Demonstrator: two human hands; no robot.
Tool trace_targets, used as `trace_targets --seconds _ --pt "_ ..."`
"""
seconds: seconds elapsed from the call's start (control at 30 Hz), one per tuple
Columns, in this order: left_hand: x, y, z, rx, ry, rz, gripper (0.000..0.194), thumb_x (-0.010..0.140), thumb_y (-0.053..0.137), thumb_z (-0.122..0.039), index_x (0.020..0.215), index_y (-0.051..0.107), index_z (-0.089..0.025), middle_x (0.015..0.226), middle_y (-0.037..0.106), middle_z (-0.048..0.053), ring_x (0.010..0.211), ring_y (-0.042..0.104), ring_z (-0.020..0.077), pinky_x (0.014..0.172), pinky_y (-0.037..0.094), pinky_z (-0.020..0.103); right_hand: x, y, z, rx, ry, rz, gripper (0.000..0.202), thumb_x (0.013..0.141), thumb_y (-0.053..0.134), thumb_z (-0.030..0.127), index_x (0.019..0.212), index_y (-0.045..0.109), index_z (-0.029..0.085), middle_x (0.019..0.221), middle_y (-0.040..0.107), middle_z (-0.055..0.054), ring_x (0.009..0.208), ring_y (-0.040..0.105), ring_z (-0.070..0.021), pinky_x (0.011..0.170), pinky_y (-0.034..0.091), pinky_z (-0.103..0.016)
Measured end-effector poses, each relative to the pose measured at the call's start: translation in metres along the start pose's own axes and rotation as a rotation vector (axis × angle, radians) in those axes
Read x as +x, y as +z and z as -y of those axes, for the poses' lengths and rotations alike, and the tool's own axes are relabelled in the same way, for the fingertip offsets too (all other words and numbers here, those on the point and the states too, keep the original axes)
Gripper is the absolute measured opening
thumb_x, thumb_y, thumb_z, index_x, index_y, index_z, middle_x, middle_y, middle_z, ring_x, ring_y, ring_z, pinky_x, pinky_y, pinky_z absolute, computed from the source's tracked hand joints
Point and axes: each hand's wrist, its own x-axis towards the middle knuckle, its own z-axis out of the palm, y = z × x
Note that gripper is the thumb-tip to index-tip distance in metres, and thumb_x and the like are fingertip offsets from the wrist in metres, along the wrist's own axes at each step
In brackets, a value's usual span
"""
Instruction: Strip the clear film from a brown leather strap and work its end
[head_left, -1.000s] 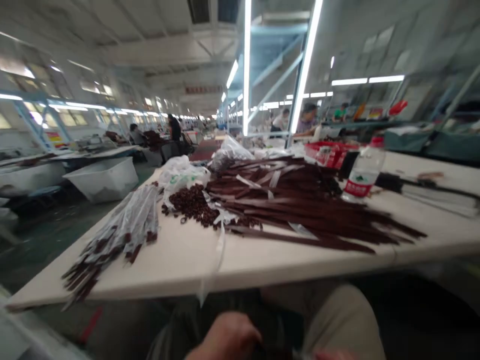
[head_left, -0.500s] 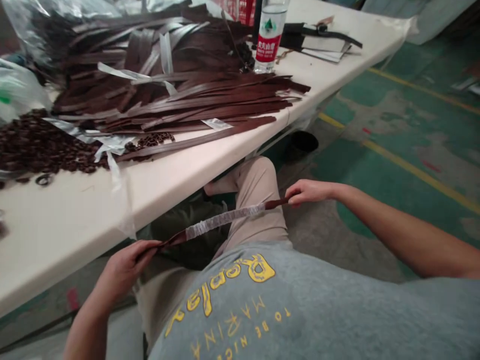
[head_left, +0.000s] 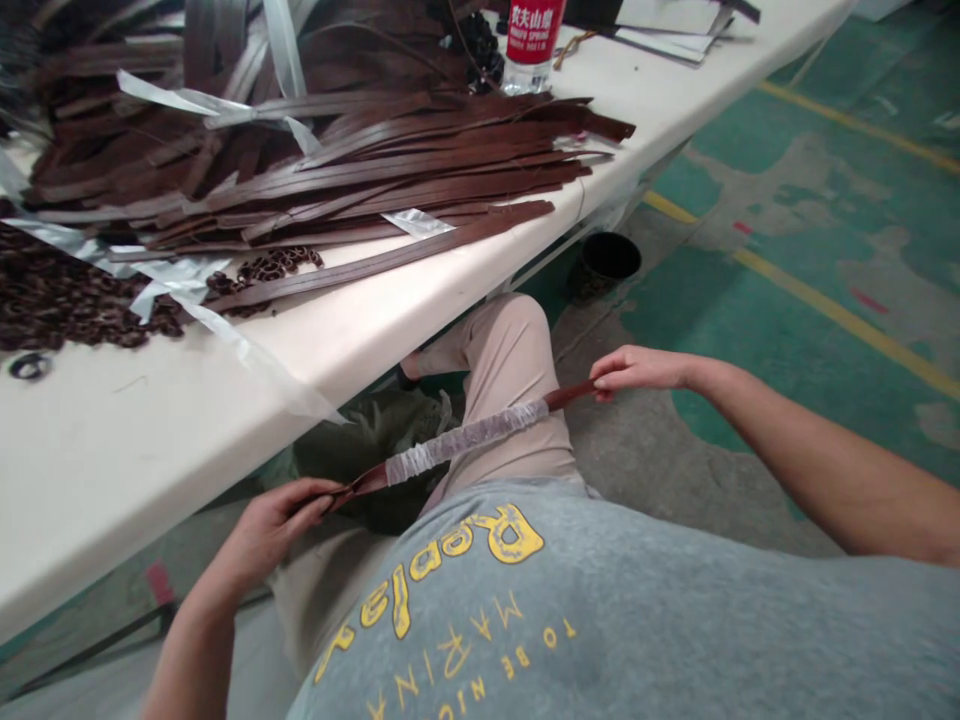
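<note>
Since the earlier frame, the wrapped strap (head_left: pixel 469 438) has gone from a slight sag to nearly straight, and the table (head_left: pixel 150 430) shows from a shifted angle, its bottle (head_left: pixel 532 35) now cut off by the view's top. Strap is off the table, on the person's side of the near edge, held across the lap; brown ends, clear crinkled plastic round the middle. Long axis slants roughly along that edge, not quite parallel; left end lies nearer the table, right end farther out from it. Left hand (head_left: pixel 281 520), the nearer to the table, has thumb and fingers closed on one end; right hand (head_left: pixel 637 369) pinches the other, fingers nearly shut. Strap lies directly between the two sets of fingertips. Containers: bottle upright on the table, beside the loose brown straps (head_left: pixel 337 180), lower part transparent; fill level out of view. Dark bin (head_left: pixel 586 284) on the floor just off the table's near edge, open-topped; contents too dark to tell. Small brown rings (head_left: pixel 75 300) heaped loose on the table, left of the bottle.
</note>
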Motion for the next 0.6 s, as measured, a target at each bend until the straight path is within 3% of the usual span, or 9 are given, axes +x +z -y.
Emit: trace_targets --seconds 0.17,0.3,0.6 --pt "0.011 0.010 -0.010 -0.019 0.006 0.090 0.045 0.083 0.058 -0.059 0.100 0.076 -0.021 0.093 0.077 0.007 0.083 0.071 0.0215 0.075 0.056 0.027 0.001 0.008 0.003 -0.106 -0.026 0.053 0.045 0.072 0.069 0.056 0.095 0.077 0.019 0.092 0.075 -0.005 0.089 0.066 -0.0261 0.079 0.048 -0.035" --pt "0.017 0.013 -0.012 0.031 0.029 0.077 0.040 0.084 0.057 -0.054 0.098 0.076 -0.021 0.088 0.077 0.006 0.078 0.069 0.0201 0.072 0.056 0.027 0.007 0.018 0.009 -0.093 -0.057 0.128 0.047 0.077 0.065 0.054 0.105 0.076 0.018 0.096 0.076 -0.005 0.091 0.067 -0.0254 0.080 0.049 -0.034" --pt "0.026 0.019 -0.022 0.059 0.039 0.098 0.036 0.087 0.055 -0.048 0.100 0.075 -0.020 0.091 0.076 0.005 0.079 0.068 0.0195 0.072 0.054 0.026 0.009 0.031 0.028 -0.149 -0.170 0.132 0.040 0.082 0.061 0.049 0.099 0.073 0.016 0.087 0.070 -0.004 0.080 0.060 -0.0193 0.072 0.044 -0.030"
